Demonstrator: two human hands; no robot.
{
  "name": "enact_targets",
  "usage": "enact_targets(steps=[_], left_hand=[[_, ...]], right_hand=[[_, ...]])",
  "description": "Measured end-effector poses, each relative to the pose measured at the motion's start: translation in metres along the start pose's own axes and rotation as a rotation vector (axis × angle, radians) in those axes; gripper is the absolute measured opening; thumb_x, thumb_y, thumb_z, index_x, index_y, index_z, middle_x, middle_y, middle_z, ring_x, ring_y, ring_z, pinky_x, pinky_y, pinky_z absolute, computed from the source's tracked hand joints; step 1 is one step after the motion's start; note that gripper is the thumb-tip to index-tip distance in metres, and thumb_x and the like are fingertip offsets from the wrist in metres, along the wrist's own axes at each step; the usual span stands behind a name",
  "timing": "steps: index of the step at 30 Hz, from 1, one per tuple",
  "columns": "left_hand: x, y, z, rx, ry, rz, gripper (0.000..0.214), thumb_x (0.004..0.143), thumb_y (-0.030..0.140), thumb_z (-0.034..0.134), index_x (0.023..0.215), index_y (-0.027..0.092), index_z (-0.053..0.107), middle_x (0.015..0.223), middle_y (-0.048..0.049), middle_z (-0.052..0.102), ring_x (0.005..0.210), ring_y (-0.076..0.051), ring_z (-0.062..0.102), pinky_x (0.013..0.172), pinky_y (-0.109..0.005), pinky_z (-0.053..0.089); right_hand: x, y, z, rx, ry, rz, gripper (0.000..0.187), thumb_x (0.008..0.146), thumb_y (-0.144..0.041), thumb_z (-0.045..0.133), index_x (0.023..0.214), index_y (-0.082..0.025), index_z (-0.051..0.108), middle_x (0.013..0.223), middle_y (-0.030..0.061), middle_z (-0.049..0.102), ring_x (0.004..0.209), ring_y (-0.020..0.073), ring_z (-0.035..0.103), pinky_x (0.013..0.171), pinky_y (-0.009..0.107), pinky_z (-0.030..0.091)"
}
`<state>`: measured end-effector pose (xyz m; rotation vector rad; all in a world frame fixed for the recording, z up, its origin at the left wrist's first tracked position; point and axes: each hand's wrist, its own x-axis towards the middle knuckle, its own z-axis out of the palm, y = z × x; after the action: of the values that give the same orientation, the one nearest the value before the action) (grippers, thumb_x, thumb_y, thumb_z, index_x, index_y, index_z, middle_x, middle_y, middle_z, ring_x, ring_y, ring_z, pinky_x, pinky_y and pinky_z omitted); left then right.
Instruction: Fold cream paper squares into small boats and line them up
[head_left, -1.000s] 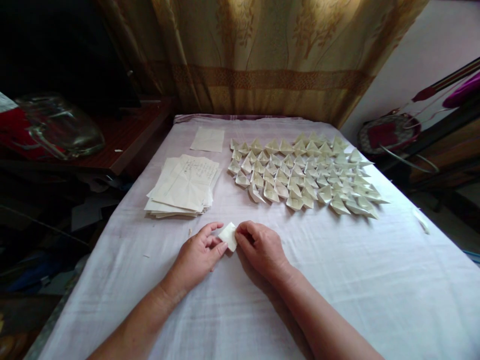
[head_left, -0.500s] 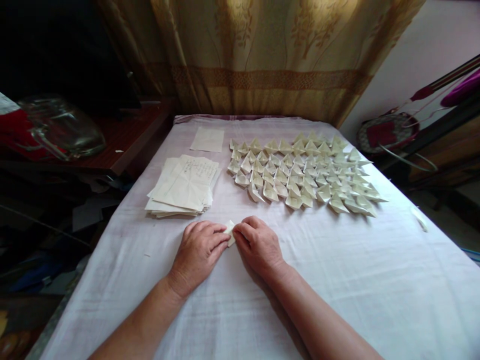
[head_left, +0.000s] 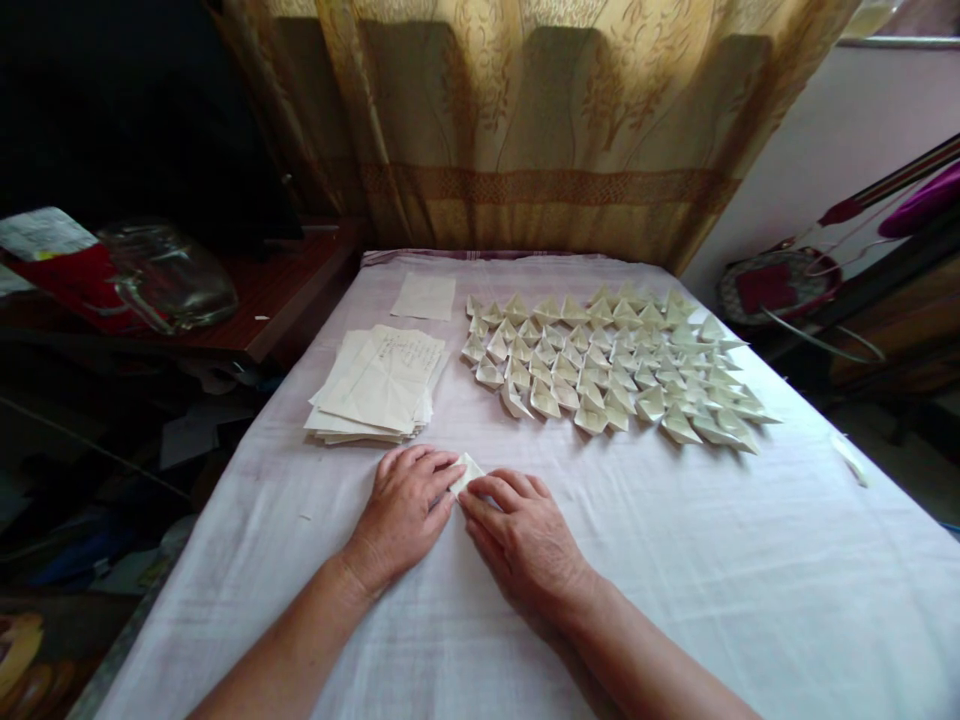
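A small folded piece of white paper (head_left: 469,468) lies on the white cloth (head_left: 675,560) between my two hands. My left hand (head_left: 405,510) rests palm down with its fingertips pressing on the paper's left side. My right hand (head_left: 521,535) lies flat beside it, fingers stretched over the paper's right edge. Most of the paper is hidden under the fingers. Beyond my hands, several folded paper boats (head_left: 607,370) lie in rows. A stack of flat paper sheets (head_left: 379,385) sits to the left of the boats.
A single loose sheet (head_left: 424,297) lies at the far edge of the cloth. A glass jar (head_left: 169,275) lies on a dark wooden shelf at left. A patterned curtain (head_left: 525,130) hangs behind. A paper scrap (head_left: 851,460) lies at the right edge.
My hands lowered the folded paper from a raised pinch down onto the cloth and flattened over it. The view tilted slightly, so everything sits lower in the picture.
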<state>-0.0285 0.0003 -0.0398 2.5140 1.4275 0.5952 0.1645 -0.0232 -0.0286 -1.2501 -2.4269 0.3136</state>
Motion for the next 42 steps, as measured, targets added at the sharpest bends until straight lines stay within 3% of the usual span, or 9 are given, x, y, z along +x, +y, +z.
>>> enact_targets(steps=[6,25,29,32,35,38,42], left_hand=[[0.007,0.005,-0.005,0.158,-0.027,0.052,0.035,0.092,0.018,0.054,0.123,0.027,0.065,0.123,-0.0051,0.066,0.119,-0.025,0.055,0.114,-0.052,0.025],[0.013,0.013,0.008,0.250,0.027,-0.091,0.036,0.094,0.024,0.053,0.128,0.027,0.065,0.125,-0.0107,0.061,0.115,-0.029,0.055,0.098,-0.048,0.044],[0.007,0.000,0.009,0.179,0.072,-0.035,0.036,0.095,0.021,0.048,0.128,0.022,0.064,0.127,-0.0105,0.063,0.118,-0.026,0.054,0.103,-0.046,0.044],[-0.006,-0.008,0.005,0.093,0.088,0.087,0.038,0.095,0.018,0.046,0.130,0.020,0.062,0.128,-0.0102,0.064,0.120,-0.023,0.056,0.105,-0.043,0.045],[-0.022,-0.004,0.000,0.089,0.053,0.176,0.040,0.096,0.019,0.046,0.134,0.022,0.059,0.134,-0.0085,0.063,0.128,-0.024,0.052,0.110,-0.045,0.039],[-0.031,0.004,-0.003,0.132,-0.029,0.174,0.040,0.097,0.023,0.047,0.136,0.025,0.057,0.138,-0.0045,0.062,0.135,-0.025,0.046,0.116,-0.049,0.029],[-0.031,0.006,-0.007,0.176,-0.121,0.183,0.042,0.097,0.024,0.048,0.139,0.027,0.054,0.142,-0.0020,0.059,0.138,-0.027,0.042,0.115,-0.050,0.025]], right_hand=[[-0.003,0.004,0.001,0.001,-0.021,-0.024,0.021,0.093,-0.024,0.058,0.112,-0.024,0.066,0.112,0.0064,0.069,0.108,0.0252,0.054,0.092,0.040,0.040],[-0.004,0.001,0.000,-0.066,-0.039,-0.034,0.026,0.094,-0.024,0.056,0.118,-0.023,0.065,0.116,0.0073,0.067,0.110,0.0249,0.055,0.091,0.040,0.042],[-0.007,0.004,-0.003,-0.057,-0.037,-0.059,0.029,0.095,-0.024,0.055,0.122,-0.024,0.064,0.117,0.0064,0.067,0.110,0.0235,0.055,0.092,0.039,0.041],[-0.011,0.006,-0.008,-0.052,-0.032,-0.096,0.027,0.095,-0.023,0.054,0.120,-0.024,0.065,0.114,0.0062,0.068,0.106,0.0227,0.057,0.089,0.038,0.043],[-0.017,0.007,-0.012,-0.040,-0.026,-0.117,0.026,0.095,-0.022,0.054,0.117,-0.024,0.067,0.111,0.0060,0.069,0.103,0.0229,0.058,0.087,0.038,0.043],[-0.020,0.007,-0.013,-0.028,-0.017,-0.130,0.028,0.094,-0.021,0.055,0.120,-0.025,0.066,0.111,0.0059,0.070,0.103,0.0229,0.058,0.089,0.038,0.044],[-0.021,0.007,-0.008,-0.060,-0.001,-0.091,0.032,0.093,-0.023,0.056,0.124,-0.023,0.064,0.125,0.0093,0.066,0.116,0.0259,0.055,0.097,0.042,0.042]])
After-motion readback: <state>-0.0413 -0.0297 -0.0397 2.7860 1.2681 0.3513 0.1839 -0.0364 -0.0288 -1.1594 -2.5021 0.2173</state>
